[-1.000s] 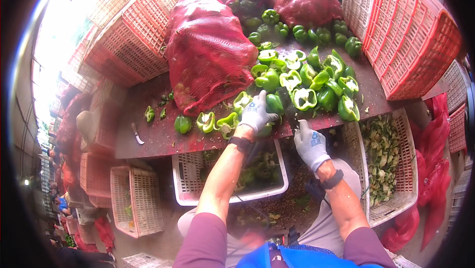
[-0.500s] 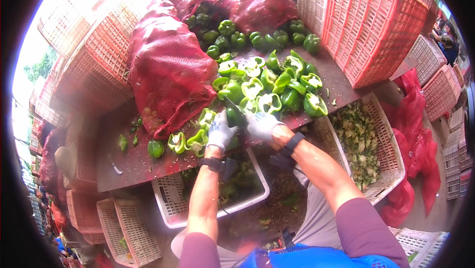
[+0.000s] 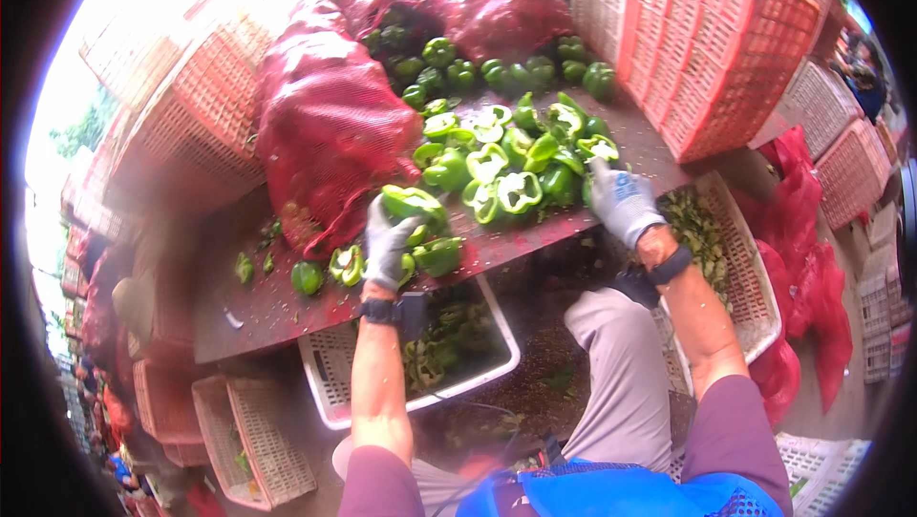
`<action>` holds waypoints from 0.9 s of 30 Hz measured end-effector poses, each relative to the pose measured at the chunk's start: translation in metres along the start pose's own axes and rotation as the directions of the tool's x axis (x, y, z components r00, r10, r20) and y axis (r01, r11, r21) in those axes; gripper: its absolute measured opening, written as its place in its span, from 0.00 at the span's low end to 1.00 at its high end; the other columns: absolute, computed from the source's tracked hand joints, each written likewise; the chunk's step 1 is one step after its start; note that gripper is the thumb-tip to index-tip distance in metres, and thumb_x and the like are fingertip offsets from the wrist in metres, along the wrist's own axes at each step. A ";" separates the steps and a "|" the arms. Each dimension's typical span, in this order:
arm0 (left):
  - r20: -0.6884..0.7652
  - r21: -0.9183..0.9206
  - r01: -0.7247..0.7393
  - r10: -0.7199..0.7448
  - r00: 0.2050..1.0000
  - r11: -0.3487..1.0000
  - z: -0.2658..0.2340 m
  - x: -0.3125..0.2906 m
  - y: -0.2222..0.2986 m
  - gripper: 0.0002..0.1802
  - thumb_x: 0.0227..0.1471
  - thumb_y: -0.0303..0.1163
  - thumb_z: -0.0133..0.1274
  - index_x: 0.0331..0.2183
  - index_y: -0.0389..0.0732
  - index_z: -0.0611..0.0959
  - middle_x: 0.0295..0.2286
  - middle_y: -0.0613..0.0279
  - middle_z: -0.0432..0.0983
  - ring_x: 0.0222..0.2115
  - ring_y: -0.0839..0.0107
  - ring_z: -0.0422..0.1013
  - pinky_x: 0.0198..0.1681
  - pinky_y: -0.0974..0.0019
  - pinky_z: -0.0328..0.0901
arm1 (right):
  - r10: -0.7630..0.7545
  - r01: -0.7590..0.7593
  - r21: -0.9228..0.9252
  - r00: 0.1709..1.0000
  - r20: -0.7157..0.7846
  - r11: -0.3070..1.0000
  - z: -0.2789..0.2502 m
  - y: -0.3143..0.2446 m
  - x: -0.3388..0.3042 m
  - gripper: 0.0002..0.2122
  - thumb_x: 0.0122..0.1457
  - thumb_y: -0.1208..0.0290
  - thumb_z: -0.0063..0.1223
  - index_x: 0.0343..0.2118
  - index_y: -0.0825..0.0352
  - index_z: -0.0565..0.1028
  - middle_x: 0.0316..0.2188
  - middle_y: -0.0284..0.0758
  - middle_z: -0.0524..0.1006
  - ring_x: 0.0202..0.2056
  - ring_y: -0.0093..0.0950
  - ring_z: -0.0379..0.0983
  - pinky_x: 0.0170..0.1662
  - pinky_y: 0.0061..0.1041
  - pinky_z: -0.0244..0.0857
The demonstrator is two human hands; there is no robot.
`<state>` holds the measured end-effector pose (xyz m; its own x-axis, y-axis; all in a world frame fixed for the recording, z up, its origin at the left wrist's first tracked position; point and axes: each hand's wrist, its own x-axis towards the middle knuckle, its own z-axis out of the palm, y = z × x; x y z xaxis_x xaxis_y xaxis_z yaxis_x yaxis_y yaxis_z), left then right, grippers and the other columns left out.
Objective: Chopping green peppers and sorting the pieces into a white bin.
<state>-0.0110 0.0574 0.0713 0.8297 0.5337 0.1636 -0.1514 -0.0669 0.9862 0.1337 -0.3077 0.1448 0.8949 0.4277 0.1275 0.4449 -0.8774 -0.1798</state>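
My left hand [image 3: 387, 242], in a grey-white glove, is closed on a halved green bell pepper [image 3: 415, 204] near the table's front edge. Another cut pepper piece [image 3: 439, 256] lies just beside and below it. My right hand [image 3: 621, 200], gloved too, is at the right side of a pile of cut bell peppers [image 3: 487, 164], with its fingers curled against the pieces. What it grips is hidden behind the glove. A cut pepper half [image 3: 599, 147] shows right at its fingertips. Whole green peppers [image 3: 439, 52] lie farther back, spilling out of a red mesh sack [image 3: 330, 126].
Below the table edge [image 3: 287, 330] stands a white crate with green pieces [image 3: 506, 364]. A second crate [image 3: 764, 331] at right holds pale green scraps. Pink plastic crates [image 3: 712, 49] rise at the back right, and more stacked crates [image 3: 196, 102] at the left. Red netting [image 3: 812, 278] hangs at right.
My hands were together over a dark green pepper at the table edge. They have parted: the left slightly left with a pepper half, the right out to the pile's right side.
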 end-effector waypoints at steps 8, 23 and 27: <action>-0.167 0.543 -0.176 0.310 0.936 0.821 0.009 -0.009 -0.035 0.41 0.42 0.27 0.71 0.57 0.37 0.70 0.50 0.53 0.71 0.51 0.59 0.69 0.59 0.58 0.64 | 0.264 -0.243 -0.219 0.962 0.072 0.945 0.061 0.145 0.022 0.19 0.64 0.65 0.46 0.57 0.63 0.71 0.34 0.50 0.83 0.38 0.46 0.83 0.40 0.47 0.75; 0.027 -0.318 -0.027 0.038 0.999 0.948 -0.030 -0.062 0.053 0.32 0.51 0.17 0.56 0.57 0.40 0.70 0.51 0.57 0.74 0.51 0.64 0.74 0.58 0.59 0.70 | 0.033 -0.048 -0.095 0.989 -0.147 0.994 0.073 0.087 0.055 0.14 0.65 0.68 0.46 0.53 0.58 0.73 0.42 0.42 0.80 0.43 0.42 0.79 0.43 0.44 0.74; 0.062 -0.456 0.061 -0.037 0.997 0.888 -0.036 -0.132 0.078 0.32 0.50 0.17 0.57 0.57 0.41 0.71 0.50 0.60 0.75 0.49 0.67 0.75 0.53 0.63 0.72 | -0.490 0.548 0.233 0.831 -0.264 0.804 0.050 -0.091 -0.024 0.16 0.62 0.70 0.48 0.53 0.61 0.72 0.43 0.43 0.78 0.43 0.43 0.77 0.45 0.45 0.71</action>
<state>-0.1522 0.0121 0.1258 0.8665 0.4823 0.1286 -0.3287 0.3574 0.8742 0.0734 -0.2275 0.1095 0.5166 0.7276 0.4514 0.8557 -0.4203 -0.3019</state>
